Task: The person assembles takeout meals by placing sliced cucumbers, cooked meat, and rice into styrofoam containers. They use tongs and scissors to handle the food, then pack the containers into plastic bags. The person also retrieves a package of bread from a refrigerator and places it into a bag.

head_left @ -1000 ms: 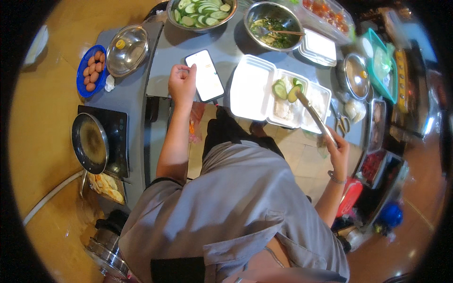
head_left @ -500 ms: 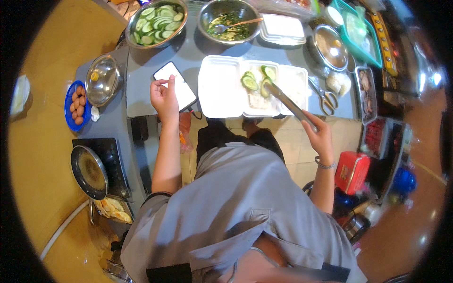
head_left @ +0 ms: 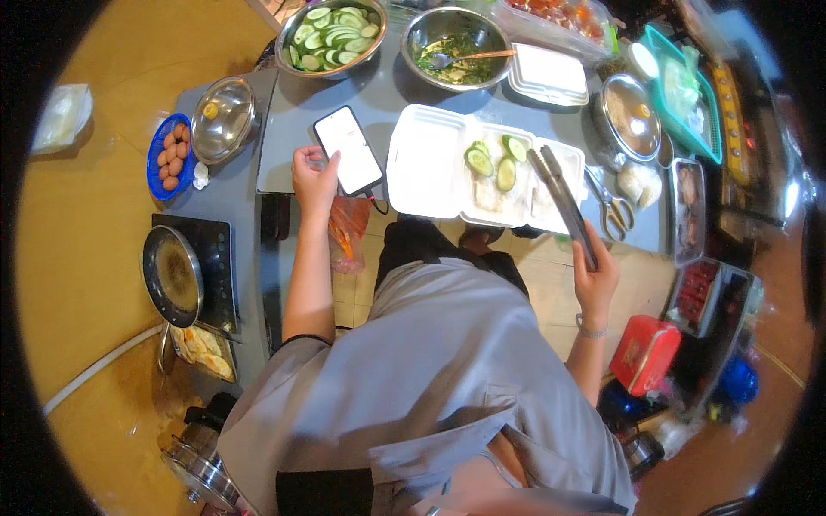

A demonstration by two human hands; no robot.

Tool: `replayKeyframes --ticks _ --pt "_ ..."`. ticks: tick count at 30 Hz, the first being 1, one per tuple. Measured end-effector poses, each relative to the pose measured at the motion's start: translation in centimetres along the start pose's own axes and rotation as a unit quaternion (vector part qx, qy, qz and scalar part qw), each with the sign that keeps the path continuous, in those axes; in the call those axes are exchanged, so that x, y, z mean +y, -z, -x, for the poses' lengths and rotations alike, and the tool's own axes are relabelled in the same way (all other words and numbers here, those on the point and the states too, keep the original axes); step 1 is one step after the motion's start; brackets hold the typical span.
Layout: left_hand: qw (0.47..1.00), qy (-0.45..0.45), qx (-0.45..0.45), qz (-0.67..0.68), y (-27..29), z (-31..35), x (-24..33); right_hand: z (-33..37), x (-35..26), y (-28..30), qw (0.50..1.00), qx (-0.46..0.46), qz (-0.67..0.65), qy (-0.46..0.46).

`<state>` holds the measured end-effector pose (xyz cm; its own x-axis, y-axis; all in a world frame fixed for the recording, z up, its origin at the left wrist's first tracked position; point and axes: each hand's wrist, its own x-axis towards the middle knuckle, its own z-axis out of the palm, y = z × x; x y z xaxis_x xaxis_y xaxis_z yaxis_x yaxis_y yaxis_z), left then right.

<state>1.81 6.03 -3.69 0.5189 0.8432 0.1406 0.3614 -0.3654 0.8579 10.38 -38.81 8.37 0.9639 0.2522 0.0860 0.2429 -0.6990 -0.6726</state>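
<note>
My right hand (head_left: 594, 275) grips a pair of metal tongs (head_left: 566, 202). Their tips hover over the right part of an open white foam takeout box (head_left: 426, 172) and hold no visible food. Inside the box, several cucumber slices (head_left: 506, 174) lie on pale food, perhaps rice, beside the tongs. A phone (head_left: 351, 155) with a lit white screen and a cable lies left of the box. At its left edge rests my left hand (head_left: 315, 179), fingers curled and the thumb close to or touching the phone; nothing shows in its grasp.
Behind the box stand a bowl of cucumber slices (head_left: 334, 39), a bowl of greens with a spoon (head_left: 456, 52) and a closed foam box (head_left: 548, 76). Scissors (head_left: 613, 211) lie at right. Eggs in a blue basket (head_left: 172, 159) and a frying pan (head_left: 172, 275) are at left.
The tongs have lifted off the cucumber slices and moved right, with their tips now empty. My left thumb has drawn back from over the screen to the phone's edge. The whole view shifted slightly.
</note>
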Motion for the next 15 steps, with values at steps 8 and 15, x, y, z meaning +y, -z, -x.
replayKeyframes --ticks 8,15 --pt "0.926 -0.075 -0.247 0.277 -4.7 6.6 11.4 0.7 -2.5 -2.5 0.926 -0.013 -0.356 -0.125" --pt "0.65 0.187 -0.622 0.395 -9.9 15.5 17.6 2.1 -5.5 -5.4 0.875 -0.117 -0.455 -0.114"
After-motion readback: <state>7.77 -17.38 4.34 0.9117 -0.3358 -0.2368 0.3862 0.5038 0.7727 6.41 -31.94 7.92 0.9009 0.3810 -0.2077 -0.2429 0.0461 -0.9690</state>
